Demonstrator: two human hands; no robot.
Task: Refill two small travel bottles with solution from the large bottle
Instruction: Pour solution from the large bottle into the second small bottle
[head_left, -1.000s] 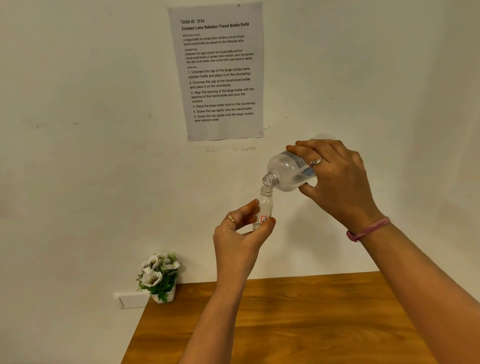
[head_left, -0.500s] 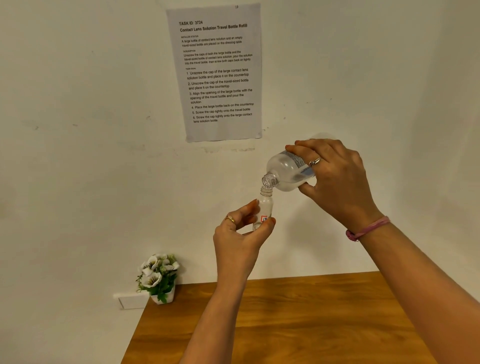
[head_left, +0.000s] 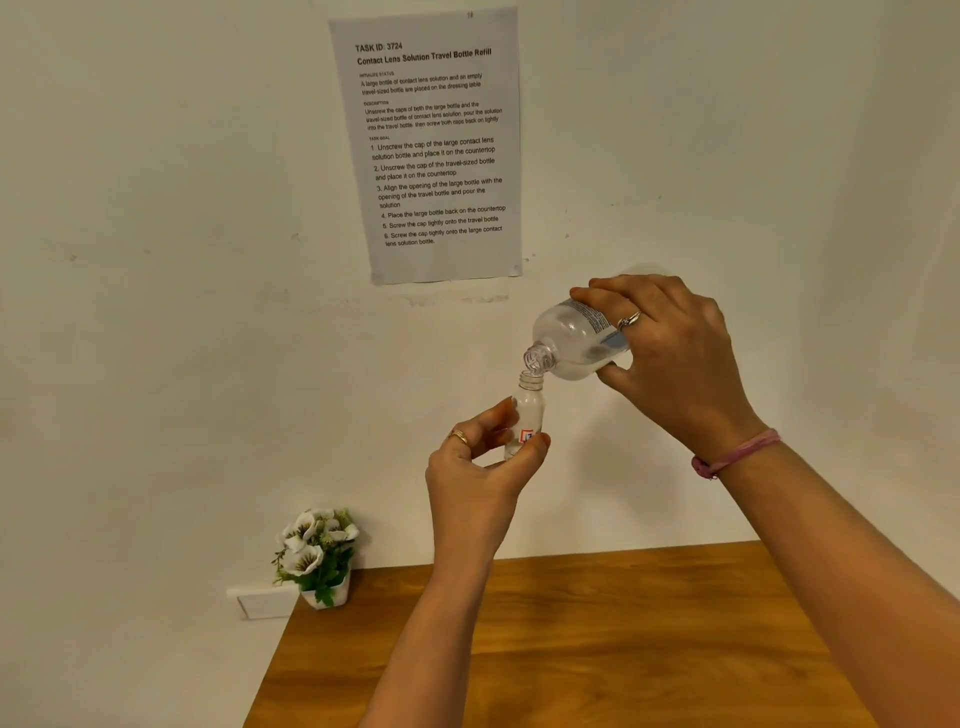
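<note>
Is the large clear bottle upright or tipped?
Tipped: the large clear plastic bottle lies nearly sideways in the right hand, uncapped mouth angled down.

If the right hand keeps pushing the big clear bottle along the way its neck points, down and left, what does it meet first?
Most likely the open mouth of the small clear travel bottle pinched in the left hand. The large clear bottle in the right hand has its neck just above that rim; depth alignment is uncertain from one view.

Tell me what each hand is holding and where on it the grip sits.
The left hand pinches the small travel bottle at its lower body, upright. The right hand wraps the rear body of the large bottle, tilted mouth-down over it.
</note>
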